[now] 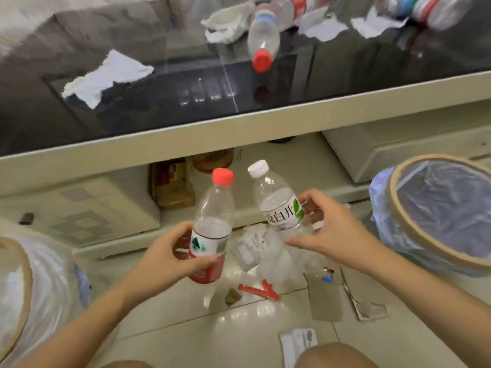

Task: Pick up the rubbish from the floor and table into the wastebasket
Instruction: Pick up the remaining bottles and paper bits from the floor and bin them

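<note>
While each hand grips a bottle, left hand closed round the red-cap bottle, right hand round the white-cap bottle, the lined bin waits at 3 o'clock; a loose toss could miss its rim.

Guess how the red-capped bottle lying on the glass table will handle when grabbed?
The red-capped bottle looks empty and clear, so probably very light and easily dented. It lies on its side on the glossy tabletop, so a nudge would likely roll or slide it. The cap is on, so it may resist squeezing somewhat.
</note>
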